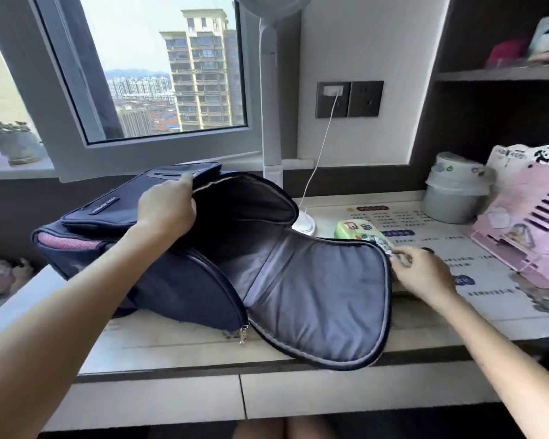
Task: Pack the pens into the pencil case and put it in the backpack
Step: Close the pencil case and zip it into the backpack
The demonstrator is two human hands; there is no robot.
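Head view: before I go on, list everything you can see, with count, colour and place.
backpack: 1, navy with pink trim, lying on desk, main flap open toward near edge
pencil case: 1, green, printed, on desk just right of flap
pens: none visible
fan: 1, white, standing behind backpack
cable: 1, white, from socket panel down to desk
socket panel: 1, dark grey, wall
lidded pot: 1, grey, desk right rear
book stand: 1, pink, desk far right
plant pot: 1, grey, windowsill left
desk: 1, pale
left hand: grips backpack's upper edge
right hand: pinches pencil case's near end
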